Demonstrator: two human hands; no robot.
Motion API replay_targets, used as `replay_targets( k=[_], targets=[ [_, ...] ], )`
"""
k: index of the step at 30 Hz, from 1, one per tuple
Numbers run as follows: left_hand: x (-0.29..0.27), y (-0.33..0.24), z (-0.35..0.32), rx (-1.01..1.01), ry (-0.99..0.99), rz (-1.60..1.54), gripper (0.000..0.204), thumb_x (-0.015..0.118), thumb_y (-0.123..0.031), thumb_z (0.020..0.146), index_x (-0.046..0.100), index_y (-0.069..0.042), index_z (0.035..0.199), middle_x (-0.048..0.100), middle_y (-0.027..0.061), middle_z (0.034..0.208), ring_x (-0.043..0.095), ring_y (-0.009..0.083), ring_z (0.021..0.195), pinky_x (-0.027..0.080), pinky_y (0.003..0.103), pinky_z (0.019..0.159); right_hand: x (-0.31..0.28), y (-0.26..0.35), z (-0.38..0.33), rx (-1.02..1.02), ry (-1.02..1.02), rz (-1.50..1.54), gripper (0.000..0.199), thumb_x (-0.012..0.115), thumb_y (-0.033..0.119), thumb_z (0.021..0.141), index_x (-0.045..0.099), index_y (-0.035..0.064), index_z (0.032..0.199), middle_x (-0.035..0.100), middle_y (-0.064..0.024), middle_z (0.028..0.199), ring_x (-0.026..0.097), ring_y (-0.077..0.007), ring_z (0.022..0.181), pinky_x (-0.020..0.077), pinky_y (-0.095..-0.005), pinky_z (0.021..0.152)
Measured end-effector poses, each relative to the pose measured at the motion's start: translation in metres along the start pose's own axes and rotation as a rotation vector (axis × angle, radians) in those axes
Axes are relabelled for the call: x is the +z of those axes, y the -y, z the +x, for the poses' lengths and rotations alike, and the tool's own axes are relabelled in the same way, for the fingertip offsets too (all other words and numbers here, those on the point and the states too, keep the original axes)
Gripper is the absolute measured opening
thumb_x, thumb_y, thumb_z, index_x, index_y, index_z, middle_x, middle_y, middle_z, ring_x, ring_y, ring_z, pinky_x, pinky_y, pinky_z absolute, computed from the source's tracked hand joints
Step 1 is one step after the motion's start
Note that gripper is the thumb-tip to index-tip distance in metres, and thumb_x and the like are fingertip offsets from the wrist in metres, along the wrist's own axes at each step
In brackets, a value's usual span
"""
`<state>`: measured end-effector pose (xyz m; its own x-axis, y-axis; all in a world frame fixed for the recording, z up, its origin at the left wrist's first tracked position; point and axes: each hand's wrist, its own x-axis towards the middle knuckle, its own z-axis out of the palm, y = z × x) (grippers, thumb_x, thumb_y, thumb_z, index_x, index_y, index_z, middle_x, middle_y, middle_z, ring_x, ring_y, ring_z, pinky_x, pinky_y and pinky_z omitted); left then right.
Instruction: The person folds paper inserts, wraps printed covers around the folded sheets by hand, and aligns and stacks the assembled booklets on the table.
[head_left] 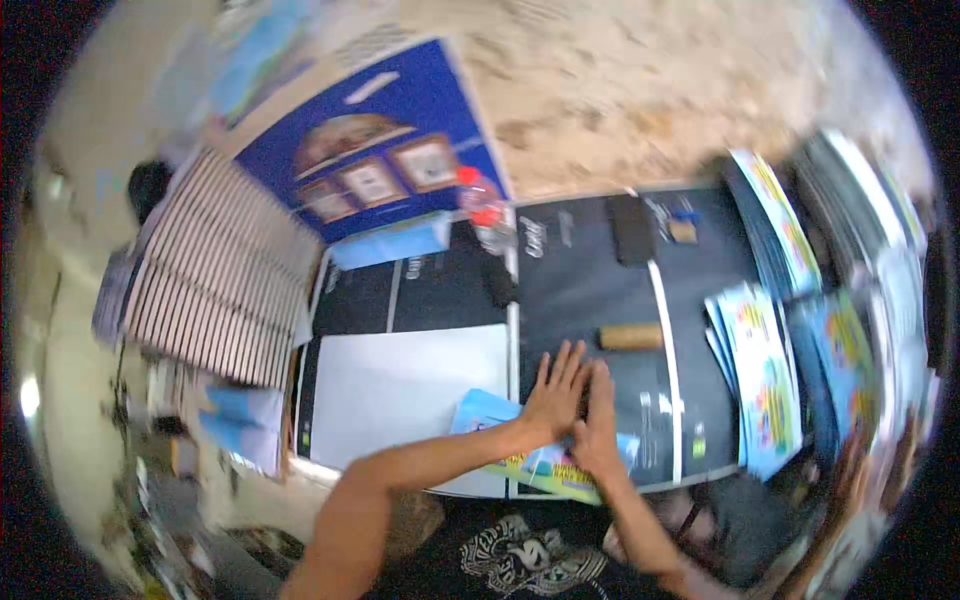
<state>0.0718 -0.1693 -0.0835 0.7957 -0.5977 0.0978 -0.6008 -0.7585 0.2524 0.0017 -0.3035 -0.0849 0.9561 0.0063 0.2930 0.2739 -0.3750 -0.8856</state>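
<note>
My left hand [556,402] lies open, fingers stretched out, on a light-blue and yellow printed paper piece [488,408] at the table's near edge. Beside it my right hand [598,425] has its fingers straight, pointing away from me, and I see it edge-on. Its thumb is close to the left hand, and nothing shows in its grasp. Both hands cover the middle of the paper, which may be folded or layered. Just beyond the fingertips a brown cylinder [630,337] rests on the black table covering [575,290]. A large white sheet [400,385] lies left of the hands.
Printed booklets or sheets [762,380] are stacked at the right, with more piles behind. At left stands a tall striped stack [220,265]. A blue board [385,125], a red-capped bottle [482,205] and a dark flat object [631,230] are at the far side.
</note>
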Motion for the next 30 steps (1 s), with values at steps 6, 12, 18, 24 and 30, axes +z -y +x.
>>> replay_targets(
  k=[6,12,18,24,30],
  targets=[
    [-0.005,0.036,-0.028,-0.005,-0.071,-0.131,0.063,0.055,-0.032,0.099,0.04,0.004,0.148,0.018,0.0233,0.165,0.013,0.0425,0.153,0.016,0.063,0.12,0.018,0.012,0.0,-0.028,0.044,-0.111,0.095,0.027,0.068,0.1,0.017,-0.007,0.157,0.019,-0.0285,0.164,0.015,-0.045,0.153,0.0085,-0.0531,0.124],
    [-0.024,0.091,-0.044,-0.022,0.014,0.104,0.063,0.054,-0.026,0.096,0.039,0.004,0.149,0.019,0.0241,0.164,0.012,0.0414,0.154,0.016,0.064,0.12,0.018,0.014,0.006,-0.025,0.108,-0.191,0.08,0.039,0.047,0.102,0.018,-0.0057,0.158,0.02,-0.0282,0.163,0.017,-0.0452,0.152,0.0096,-0.0524,0.124],
    [-0.023,0.099,-0.053,-0.039,-0.028,0.06,0.066,0.05,-0.027,0.094,0.037,0.005,0.151,0.017,0.0272,0.164,0.012,0.0419,0.155,0.013,0.066,0.119,-0.021,0.032,0.016,0.098,0.653,-0.771,0.078,0.041,0.047,0.102,0.021,-0.0014,0.159,0.018,-0.0266,0.165,0.012,-0.0451,0.153,0.0069,-0.0562,0.123],
    [-0.025,0.097,-0.048,-0.098,-0.037,0.002,0.062,0.05,-0.028,0.098,0.039,0.006,0.149,0.018,0.0238,0.165,0.012,0.0401,0.155,0.014,0.066,0.119,-0.02,0.031,0.019,-0.108,0.743,-0.867,0.093,0.049,0.064,0.093,0.031,-0.0024,0.155,0.031,-0.0235,0.161,0.028,-0.0428,0.148,0.0181,-0.0609,0.119],
    [-0.022,0.11,-0.046,-0.024,-0.157,-0.203,0.055,0.049,-0.032,0.103,0.045,0.002,0.145,0.022,0.0194,0.165,0.012,0.0372,0.155,0.011,0.06,0.122,-0.028,0.005,0.008,-0.114,0.577,-0.325,0.097,0.041,0.072,0.095,0.035,-0.0081,0.15,0.04,-0.0291,0.153,0.039,-0.0443,0.141,0.0285,-0.0557,0.116]
  ],
)
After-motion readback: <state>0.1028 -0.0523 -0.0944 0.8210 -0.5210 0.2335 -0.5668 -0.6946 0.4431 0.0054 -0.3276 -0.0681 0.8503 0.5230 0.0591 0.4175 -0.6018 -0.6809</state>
